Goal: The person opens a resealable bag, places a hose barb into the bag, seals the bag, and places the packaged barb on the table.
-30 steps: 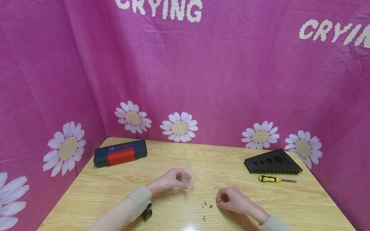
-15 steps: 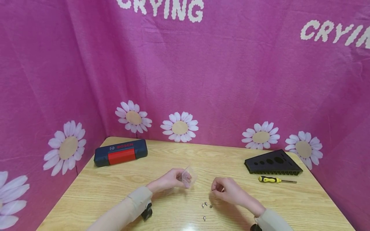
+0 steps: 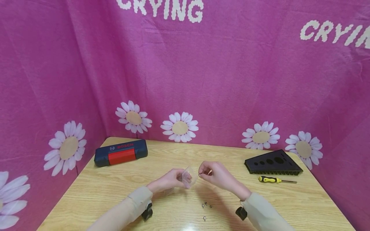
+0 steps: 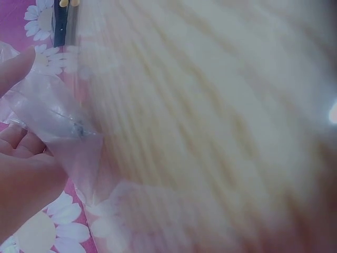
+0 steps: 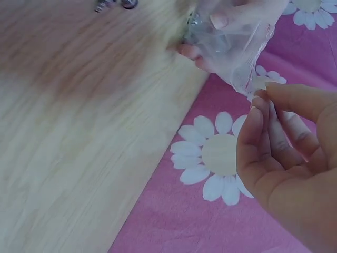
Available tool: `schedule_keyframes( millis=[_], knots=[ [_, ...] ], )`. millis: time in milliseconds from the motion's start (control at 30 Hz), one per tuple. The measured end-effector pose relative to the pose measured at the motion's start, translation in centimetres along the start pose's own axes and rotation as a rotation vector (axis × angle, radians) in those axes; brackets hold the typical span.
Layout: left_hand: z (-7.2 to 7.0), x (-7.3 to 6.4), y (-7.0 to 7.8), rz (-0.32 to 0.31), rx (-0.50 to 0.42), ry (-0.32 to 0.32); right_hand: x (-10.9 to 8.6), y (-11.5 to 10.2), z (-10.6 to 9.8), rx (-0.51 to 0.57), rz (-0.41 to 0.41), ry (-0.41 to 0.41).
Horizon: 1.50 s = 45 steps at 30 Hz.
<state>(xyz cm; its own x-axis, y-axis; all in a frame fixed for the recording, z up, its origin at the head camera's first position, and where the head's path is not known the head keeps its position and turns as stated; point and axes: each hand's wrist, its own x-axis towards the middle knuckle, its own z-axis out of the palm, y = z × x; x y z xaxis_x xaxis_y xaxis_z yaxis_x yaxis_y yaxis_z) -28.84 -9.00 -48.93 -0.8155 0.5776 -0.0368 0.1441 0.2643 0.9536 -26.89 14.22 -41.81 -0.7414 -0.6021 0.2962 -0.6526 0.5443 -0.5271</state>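
Observation:
My left hand (image 3: 174, 178) holds a small clear plastic bag (image 3: 189, 177) by its side, above the table. In the left wrist view the see-through bag (image 4: 58, 113) has a small dark metal piece in its lower part. Just right of the bag's mouth, my right hand (image 3: 216, 175) pinches a tiny metal piece, mostly hidden between thumb and fingertips; it looks like the small screws on the table. The right wrist view has these fingertips (image 5: 256, 113) right beside the bag's rim. Several small metal screws (image 3: 204, 218) lie on the wood below both hands.
A dark blue and red Bosch case (image 3: 121, 153) lies at the back left. At the right are a black tapered holder with holes (image 3: 271, 163) and a yellow-black screwdriver (image 3: 269, 179). A pink flowered cloth (image 3: 219, 96) hangs behind the table (image 3: 162, 154).
My right hand has lifted from beside the screws and moved up and left to the bag's mouth. The left hand and the bag have stayed nearly still.

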Motion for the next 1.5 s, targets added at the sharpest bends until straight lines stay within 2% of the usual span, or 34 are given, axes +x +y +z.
schedule_keyframes(
  millis=[133, 367, 600, 767, 1000, 1267, 1500],
  knots=[
    [0.0, 0.0, 0.0, -0.015, 0.010, -0.003, 1.1, -0.2, 0.3, -0.022, -0.013, -0.008],
    [0.0, -0.1, 0.0, 0.003, 0.031, -0.021, 2.7, -0.6, 1.0, -0.029, -0.059, -0.024],
    [0.0, 0.0, 0.2, 0.018, 0.027, -0.018, 2.8, -0.7, 0.8, 0.021, -0.064, -0.030],
    [0.0, 0.0, 0.3, 0.013, 0.017, -0.003, 1.7, -0.3, 0.0, 0.037, -0.037, -0.004],
    [0.1, 0.1, 0.3, 0.001, 0.018, 0.019, -1.2, 1.0, -0.5, 0.043, 0.033, 0.011],
    [0.2, 0.0, 0.3, -0.013, 0.025, 0.027, -4.4, 2.5, 0.4, 0.060, 0.076, -0.080],
    [0.2, 0.1, 0.2, 0.000, 0.012, 0.017, -6.2, 2.8, 1.1, 0.133, 0.032, -0.205]
  ],
)
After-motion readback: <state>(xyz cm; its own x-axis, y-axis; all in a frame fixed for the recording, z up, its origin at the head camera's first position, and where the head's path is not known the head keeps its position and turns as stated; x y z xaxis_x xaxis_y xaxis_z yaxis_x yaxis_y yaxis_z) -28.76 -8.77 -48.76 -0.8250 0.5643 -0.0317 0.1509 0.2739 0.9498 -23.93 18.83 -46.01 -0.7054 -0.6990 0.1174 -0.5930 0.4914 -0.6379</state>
